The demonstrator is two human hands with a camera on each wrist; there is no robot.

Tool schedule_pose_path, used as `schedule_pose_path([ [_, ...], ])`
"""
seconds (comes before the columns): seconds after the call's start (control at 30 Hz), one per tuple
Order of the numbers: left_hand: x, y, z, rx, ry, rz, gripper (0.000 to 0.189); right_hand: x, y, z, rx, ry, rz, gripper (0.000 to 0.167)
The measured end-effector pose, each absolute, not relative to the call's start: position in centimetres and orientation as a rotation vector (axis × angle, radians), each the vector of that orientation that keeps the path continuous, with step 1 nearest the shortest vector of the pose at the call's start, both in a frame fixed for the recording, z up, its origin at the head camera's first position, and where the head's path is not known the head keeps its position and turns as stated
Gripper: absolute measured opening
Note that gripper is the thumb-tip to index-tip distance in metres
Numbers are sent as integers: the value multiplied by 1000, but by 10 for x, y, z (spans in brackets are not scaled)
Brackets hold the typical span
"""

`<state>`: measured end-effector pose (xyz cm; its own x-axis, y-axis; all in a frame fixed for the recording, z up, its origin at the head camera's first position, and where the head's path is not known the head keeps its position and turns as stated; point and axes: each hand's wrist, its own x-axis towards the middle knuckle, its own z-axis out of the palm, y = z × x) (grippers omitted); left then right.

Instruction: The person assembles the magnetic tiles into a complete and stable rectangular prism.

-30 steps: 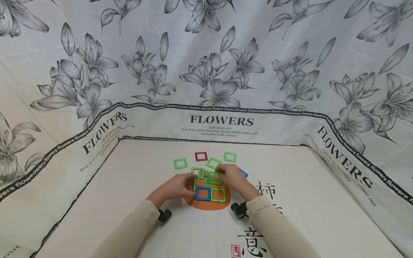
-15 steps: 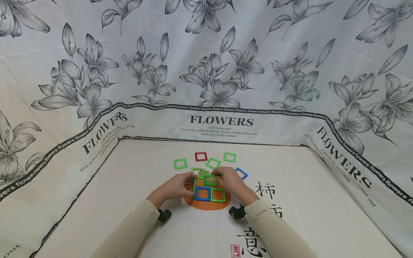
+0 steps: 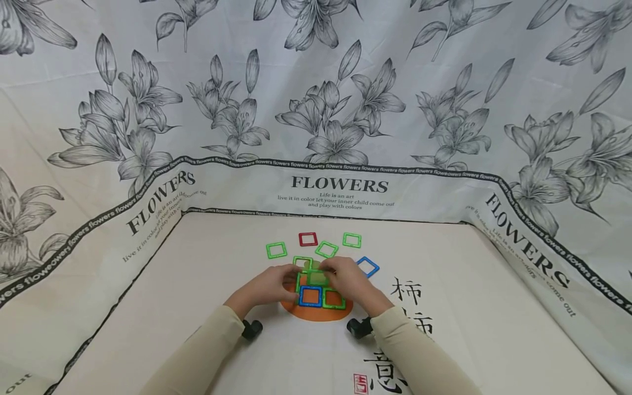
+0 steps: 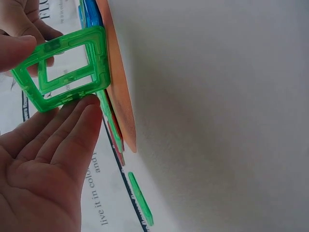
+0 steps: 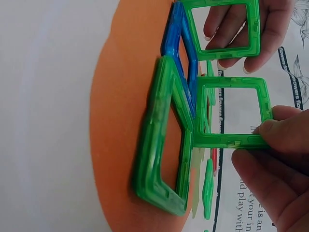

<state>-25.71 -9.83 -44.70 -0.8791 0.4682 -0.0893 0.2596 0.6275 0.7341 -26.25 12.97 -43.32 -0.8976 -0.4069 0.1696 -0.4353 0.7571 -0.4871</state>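
Observation:
In the head view, a blue magnetic tile and a green magnetic tile lie side by side on an orange round shape. My left hand is at their left, holding a green square frame tile upright between thumb and fingers at the blue tile's edge. My right hand pinches another green frame tile by its outer corner. In the right wrist view this tile stands upright, its lower end right at the seam of the blue and flat green tiles.
Behind the hands lie loose tiles: green at left, red, a tilted green one, green at right, and blue. Black characters mark the cloth at right. Flower-printed fabric walls enclose the table.
My right hand has moved left and slightly down with its green tile, bringing it over the blue tile and uncovering the loose blue tile at right. The left hand stays in place.

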Motion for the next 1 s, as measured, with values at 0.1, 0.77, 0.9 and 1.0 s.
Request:
schedule_pose_path([
  [0.1, -257, -99, -448, 599, 2586, 1093, 67, -263, 128, -435, 702, -2897, 821, 21],
  [0.77, -258, -99, -447, 615, 2582, 1072, 69, -260, 122, -435, 806, -2862, 770, 20],
  [0.9, -258, -99, -447, 624, 2584, 1063, 69, -261, 122, -435, 817, -2854, 760, 19],
  [1.0, -258, -99, -446, 634, 2590, 1054, 68, -261, 121, -435, 830, -2844, 753, 19],
])
